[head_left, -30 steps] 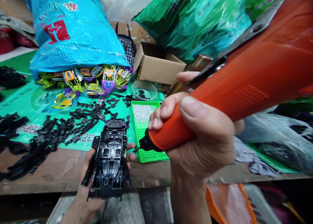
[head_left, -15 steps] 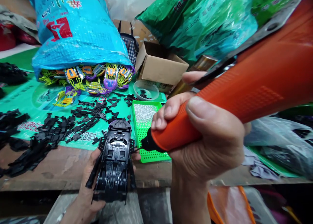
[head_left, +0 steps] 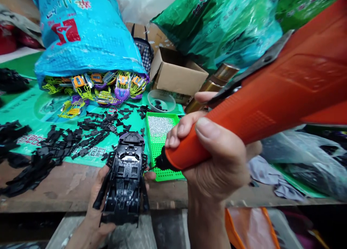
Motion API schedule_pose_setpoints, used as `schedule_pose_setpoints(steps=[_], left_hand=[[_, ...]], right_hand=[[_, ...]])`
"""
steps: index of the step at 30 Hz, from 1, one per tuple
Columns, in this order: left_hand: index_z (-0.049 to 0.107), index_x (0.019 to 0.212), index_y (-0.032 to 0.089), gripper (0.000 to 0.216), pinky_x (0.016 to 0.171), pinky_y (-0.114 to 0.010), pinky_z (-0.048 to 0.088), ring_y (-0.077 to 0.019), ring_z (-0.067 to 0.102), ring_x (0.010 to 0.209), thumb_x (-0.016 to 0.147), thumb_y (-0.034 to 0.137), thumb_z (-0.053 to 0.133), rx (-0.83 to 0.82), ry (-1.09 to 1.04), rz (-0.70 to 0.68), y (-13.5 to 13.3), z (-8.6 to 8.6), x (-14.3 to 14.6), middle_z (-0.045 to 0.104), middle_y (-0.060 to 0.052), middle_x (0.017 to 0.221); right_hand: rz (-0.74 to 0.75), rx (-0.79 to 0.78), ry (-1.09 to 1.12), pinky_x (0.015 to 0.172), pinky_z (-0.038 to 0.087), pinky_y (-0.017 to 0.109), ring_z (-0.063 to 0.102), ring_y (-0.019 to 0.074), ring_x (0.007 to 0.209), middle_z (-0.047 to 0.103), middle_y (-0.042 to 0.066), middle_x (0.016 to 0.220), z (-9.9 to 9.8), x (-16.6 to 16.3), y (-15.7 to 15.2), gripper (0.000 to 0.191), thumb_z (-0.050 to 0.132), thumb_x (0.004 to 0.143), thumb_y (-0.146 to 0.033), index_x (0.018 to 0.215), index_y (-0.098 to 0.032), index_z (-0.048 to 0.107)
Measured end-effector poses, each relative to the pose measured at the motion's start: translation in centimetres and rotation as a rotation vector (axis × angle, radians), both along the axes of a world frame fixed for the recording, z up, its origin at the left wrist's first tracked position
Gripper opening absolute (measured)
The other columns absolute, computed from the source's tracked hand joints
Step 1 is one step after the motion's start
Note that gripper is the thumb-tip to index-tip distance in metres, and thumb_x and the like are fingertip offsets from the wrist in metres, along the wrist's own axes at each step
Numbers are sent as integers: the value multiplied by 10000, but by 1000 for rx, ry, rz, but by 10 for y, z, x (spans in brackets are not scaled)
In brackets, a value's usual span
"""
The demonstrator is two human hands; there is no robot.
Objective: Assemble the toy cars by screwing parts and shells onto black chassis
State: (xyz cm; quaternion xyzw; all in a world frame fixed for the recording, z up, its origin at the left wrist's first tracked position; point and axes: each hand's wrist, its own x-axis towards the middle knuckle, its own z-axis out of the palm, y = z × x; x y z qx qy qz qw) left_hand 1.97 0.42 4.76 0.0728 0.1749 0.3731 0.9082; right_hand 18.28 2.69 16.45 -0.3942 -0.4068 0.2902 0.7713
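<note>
A black plastic toy car chassis (head_left: 126, 180) with a purple edge at its far end rests in my left hand (head_left: 99, 202), whose fingers wrap round it from below. Fingertips of that hand show at the chassis's right side. My right hand (head_left: 214, 151) is closed round an orange electric screwdriver (head_left: 244, 108) with a black nose and a lever along its top. The thin bit points left and down, its tip at the chassis's right edge. Whether a screw sits at the tip is too small to tell.
A green perforated tray (head_left: 165, 174) holds many small silver screws (head_left: 161, 126). Black plastic parts (head_left: 65, 144) lie scattered on the left. Colourful toy car bodies (head_left: 119, 84) spill from a blue sack (head_left: 89, 35). A cardboard box (head_left: 179, 73) and clear bowl (head_left: 162, 100) stand behind.
The orange screwdriver and my right hand have shifted slightly left and tilted a little in view. The chassis has moved only a touch left; the bit stays at its right edge.
</note>
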Motion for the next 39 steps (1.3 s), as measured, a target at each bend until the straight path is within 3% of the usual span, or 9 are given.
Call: schedule_pose_setpoints(steps=[5, 11, 16, 19, 26, 30, 35, 39], left_hand=[[731, 1147, 118, 491, 840, -342, 581, -304, 732, 968, 833, 487, 657, -13, -29, -36, -1, -1, 5, 756, -125, 1105], [703, 1191, 111, 485, 879, -355, 562, -291, 701, 1056, 980, 441, 417, -21, -5, -1, 0, -1, 11, 743, -119, 1142], [734, 1141, 130, 449, 835, -364, 589, -314, 718, 1012, 838, 454, 662, 17, -93, -53, 6, 2, 19, 761, -137, 1090], [752, 1103, 136, 438, 816, -356, 597, -325, 712, 1026, 797, 446, 711, 55, -129, -108, 8, 5, 21, 752, -144, 1116], [708, 1186, 138, 446, 903, -391, 560, -312, 695, 1066, 898, 458, 589, 45, -151, -106, 6, -5, 14, 757, -115, 1112], [741, 1114, 146, 426, 962, -450, 527, -324, 675, 1106, 905, 471, 561, 92, -239, -114, 8, -7, 14, 740, -122, 1155], [705, 1181, 154, 484, 946, -447, 540, -333, 683, 1089, 825, 480, 668, 54, -171, -81, 10, -5, 17, 737, -136, 1159], [766, 1050, 154, 386, 879, -438, 575, -318, 733, 955, 807, 444, 691, 28, -73, -67, 11, -1, 20, 774, -138, 1029]], right_hand=[[39, 8, 6, 358, 419, 347, 518, 185, 406, 594, -52, 557, 2, -1, -3, 188, 721, 669, -307, 842, -350, 660], [-8, -21, 60, 355, 406, 333, 511, 176, 382, 590, -55, 544, 8, 1, -1, 269, 755, 600, -298, 853, -338, 674], [-15, -28, 22, 374, 415, 337, 514, 174, 408, 569, -38, 565, 8, 5, -2, 223, 709, 632, -306, 852, -323, 680], [-12, -14, 16, 391, 422, 352, 511, 180, 419, 569, -38, 579, 7, 6, -4, 233, 691, 648, -305, 876, -350, 669], [-40, -23, -59, 377, 416, 334, 525, 184, 392, 550, -61, 543, 9, 8, -1, 447, 715, 657, -337, 1094, -394, 640], [-78, -41, -160, 361, 410, 320, 516, 177, 372, 522, -66, 543, 9, 12, 0, 515, 694, 667, -346, 1171, -392, 601], [-75, -62, -164, 356, 423, 324, 537, 186, 383, 522, -62, 540, 7, 15, 0, 454, 665, 649, -338, 1099, -389, 627], [-76, -73, -142, 355, 442, 341, 550, 190, 389, 529, -65, 543, 8, 14, -2, 328, 674, 639, -323, 959, -376, 632]])
